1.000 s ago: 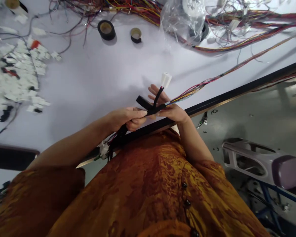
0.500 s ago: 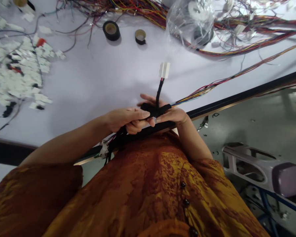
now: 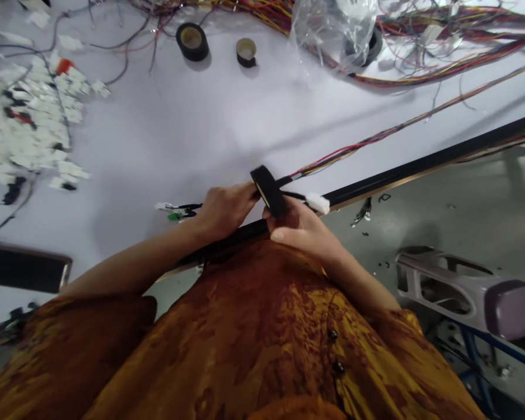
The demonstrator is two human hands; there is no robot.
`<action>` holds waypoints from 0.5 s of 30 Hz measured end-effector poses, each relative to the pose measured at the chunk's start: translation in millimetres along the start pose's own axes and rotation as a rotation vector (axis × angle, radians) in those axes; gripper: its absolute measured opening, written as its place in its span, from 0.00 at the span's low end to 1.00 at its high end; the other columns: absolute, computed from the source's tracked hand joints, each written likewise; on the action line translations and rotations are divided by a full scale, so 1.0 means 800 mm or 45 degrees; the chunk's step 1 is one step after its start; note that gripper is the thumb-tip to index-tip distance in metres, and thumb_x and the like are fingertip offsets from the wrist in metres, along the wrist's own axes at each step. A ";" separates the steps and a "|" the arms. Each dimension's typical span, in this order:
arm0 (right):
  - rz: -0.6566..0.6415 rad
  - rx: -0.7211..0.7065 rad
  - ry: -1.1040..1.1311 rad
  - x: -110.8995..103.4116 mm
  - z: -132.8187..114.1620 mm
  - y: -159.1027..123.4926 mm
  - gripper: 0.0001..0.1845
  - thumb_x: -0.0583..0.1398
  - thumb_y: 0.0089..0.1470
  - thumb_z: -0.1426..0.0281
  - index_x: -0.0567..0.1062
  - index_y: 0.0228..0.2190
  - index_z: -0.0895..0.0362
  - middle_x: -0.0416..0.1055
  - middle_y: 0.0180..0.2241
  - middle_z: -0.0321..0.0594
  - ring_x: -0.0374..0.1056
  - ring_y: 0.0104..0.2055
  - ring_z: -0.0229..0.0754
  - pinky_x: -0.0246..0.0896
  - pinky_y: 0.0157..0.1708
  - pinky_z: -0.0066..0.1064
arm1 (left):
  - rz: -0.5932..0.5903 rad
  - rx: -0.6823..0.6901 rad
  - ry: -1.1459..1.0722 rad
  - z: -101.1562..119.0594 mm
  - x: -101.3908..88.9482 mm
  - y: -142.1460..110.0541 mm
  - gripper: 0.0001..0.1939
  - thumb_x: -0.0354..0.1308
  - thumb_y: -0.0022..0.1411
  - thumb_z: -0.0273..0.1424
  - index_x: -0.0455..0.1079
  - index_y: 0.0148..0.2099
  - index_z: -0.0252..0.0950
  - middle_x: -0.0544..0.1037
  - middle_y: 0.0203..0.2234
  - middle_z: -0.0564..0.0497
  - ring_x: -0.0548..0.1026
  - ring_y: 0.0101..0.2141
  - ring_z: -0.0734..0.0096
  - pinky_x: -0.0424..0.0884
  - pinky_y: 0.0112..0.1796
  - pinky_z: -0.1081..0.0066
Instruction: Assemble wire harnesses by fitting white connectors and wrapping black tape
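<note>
On the white table (image 3: 157, 128), the left hand's fingers (image 3: 230, 201) clench a wire harness (image 3: 332, 162), while the right hand's fingers (image 3: 286, 219) grasp a black tape roll (image 3: 269, 191), with bare coloured wires running on beyond it.

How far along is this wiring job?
Done: the stretch by the white connector looks wrapped in black. In hand: a black tape roll, held between the left hand and right hand. Left: the coloured wires running up the table look unwrapped.
</note>
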State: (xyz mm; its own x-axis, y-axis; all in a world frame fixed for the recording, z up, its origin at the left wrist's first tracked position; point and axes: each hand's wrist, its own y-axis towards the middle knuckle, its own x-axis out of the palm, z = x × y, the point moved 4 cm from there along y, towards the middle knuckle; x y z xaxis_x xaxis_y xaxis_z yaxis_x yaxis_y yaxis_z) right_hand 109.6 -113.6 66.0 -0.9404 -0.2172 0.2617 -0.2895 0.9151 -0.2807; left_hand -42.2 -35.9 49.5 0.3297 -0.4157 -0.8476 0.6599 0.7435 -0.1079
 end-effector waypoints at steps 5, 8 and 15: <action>0.193 0.049 0.310 -0.010 0.024 0.034 0.18 0.67 0.53 0.54 0.73 0.34 0.55 0.67 0.24 0.30 0.60 0.21 0.31 0.61 0.22 0.25 | -0.015 0.018 -0.344 -0.002 -0.010 0.005 0.12 0.51 0.68 0.33 0.74 0.46 0.35 0.76 0.26 0.52 0.71 0.26 0.73 0.61 0.29 0.75; 0.349 0.149 0.398 -0.013 0.056 0.047 0.23 0.67 0.49 0.49 0.69 0.26 0.55 0.60 0.19 0.28 0.59 0.19 0.31 0.61 0.22 0.26 | -0.101 -0.069 -0.572 -0.002 -0.009 0.005 0.12 0.52 0.68 0.34 0.74 0.42 0.34 0.75 0.27 0.52 0.70 0.27 0.75 0.62 0.30 0.77; 0.388 -0.028 0.276 -0.026 0.060 0.099 0.38 0.68 0.42 0.45 0.68 0.51 0.50 0.69 0.52 0.43 0.65 0.55 0.46 0.66 0.53 0.38 | -0.631 -0.443 -1.498 -0.006 0.014 0.008 0.16 0.56 0.66 0.41 0.71 0.37 0.31 0.55 0.16 0.61 0.51 0.16 0.82 0.50 0.17 0.79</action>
State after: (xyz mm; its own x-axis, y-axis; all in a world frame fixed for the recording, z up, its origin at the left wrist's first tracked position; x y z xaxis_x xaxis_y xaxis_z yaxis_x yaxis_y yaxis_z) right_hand 98.0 -52.5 -5.8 -0.9224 0.1408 0.3597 0.0037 0.9344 -0.3562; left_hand -37.7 -33.3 36.6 0.6069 -0.7529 0.2544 0.7312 0.4035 -0.5501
